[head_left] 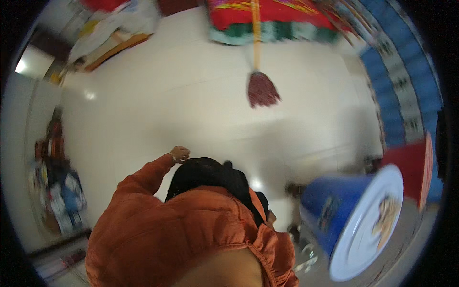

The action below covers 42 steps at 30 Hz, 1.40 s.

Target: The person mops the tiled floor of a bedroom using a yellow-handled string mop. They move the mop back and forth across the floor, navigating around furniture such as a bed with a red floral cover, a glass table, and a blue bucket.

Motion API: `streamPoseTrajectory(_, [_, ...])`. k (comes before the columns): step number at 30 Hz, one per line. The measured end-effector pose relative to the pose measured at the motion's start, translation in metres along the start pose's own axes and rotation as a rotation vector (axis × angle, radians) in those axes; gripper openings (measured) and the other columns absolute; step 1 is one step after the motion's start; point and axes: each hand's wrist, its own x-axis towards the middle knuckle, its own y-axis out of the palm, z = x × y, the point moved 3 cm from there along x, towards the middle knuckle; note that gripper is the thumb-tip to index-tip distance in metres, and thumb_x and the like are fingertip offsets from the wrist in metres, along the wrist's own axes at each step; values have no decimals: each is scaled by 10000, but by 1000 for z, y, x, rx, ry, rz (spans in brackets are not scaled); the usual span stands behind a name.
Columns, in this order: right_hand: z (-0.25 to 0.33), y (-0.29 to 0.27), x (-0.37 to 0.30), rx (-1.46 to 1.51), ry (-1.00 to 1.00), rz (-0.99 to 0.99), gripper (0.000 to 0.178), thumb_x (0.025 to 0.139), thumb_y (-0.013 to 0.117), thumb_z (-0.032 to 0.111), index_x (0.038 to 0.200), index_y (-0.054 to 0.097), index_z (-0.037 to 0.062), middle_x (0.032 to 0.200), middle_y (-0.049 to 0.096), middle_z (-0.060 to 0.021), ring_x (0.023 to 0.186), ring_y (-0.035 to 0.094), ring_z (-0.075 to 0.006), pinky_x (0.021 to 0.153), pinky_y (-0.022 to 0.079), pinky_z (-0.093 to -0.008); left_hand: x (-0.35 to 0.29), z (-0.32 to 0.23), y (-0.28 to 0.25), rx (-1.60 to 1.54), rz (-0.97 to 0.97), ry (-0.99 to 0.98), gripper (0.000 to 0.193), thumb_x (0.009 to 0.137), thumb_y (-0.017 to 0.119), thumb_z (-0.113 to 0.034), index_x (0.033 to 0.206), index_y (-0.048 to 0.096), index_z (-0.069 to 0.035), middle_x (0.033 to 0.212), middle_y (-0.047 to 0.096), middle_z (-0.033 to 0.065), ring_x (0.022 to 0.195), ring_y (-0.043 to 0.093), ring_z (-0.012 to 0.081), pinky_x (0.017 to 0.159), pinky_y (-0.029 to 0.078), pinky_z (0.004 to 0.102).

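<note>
My left hand (180, 153) reaches out past the orange sleeve, beside a bulky black shape (198, 174) in front of my body. Its fingers look curled in, and I cannot make out anything inside them. Only a sliver of my right hand (271, 217) shows at the lower middle, next to the orange jacket (172, 234); its fingers are hidden. Farther off, a mop (262, 90) with a dark reddish head and a yellow handle lies or leans over the pale floor (158, 100), apart from both hands.
To the right stands a blue bucket (330, 205) under a pale lid (356, 248) with a tan object on top. Behind it is a red object (411, 165), near a blue patterned curtain (394, 81). A red-and-green cloth (287, 21) hangs at the far side. Clutter (62, 191) lines the left.
</note>
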Motion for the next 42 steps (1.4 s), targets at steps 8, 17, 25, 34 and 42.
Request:
streamPoseTrajectory(8, [183,73,118,-364,-28,59,200,842,507,212,700,510,71,622,528,-61,539,499,-182,467,416,-320,22,21,-35,262,-395,125,264,746,600,-234,891,621,-14,700,634,107,528,603,198,495,508,327])
streamPoseTrajectory(17, [396,227,207,-744,-164,207,198,815,535,166,646,491,72,594,522,-54,517,488,-165,450,406,-310,28,60,23,244,-447,-108,282,766,578,-268,939,643,-55,703,652,107,540,625,198,532,529,331])
streamPoseTrajectory(25, [537,361,242,-863,-282,270,218,792,560,125,599,474,72,569,518,-47,496,478,-149,435,397,-301,95,32,80,135,-754,124,293,791,566,-321,828,671,-50,759,656,133,712,633,283,674,504,393])
streamPoseTrajectory(34, [618,569,230,-701,-543,680,201,775,589,191,657,570,29,584,478,5,524,454,-128,473,398,-305,154,28,58,171,-528,-20,286,822,544,-304,889,642,-43,830,641,147,789,613,304,715,488,405])
streamPoseTrajectory(42, [664,617,272,-921,-909,228,201,728,709,167,763,623,-11,623,589,-43,540,515,-103,490,431,-260,265,-152,-110,307,-439,119,232,847,561,-224,961,622,-31,881,641,115,784,613,250,702,499,361])
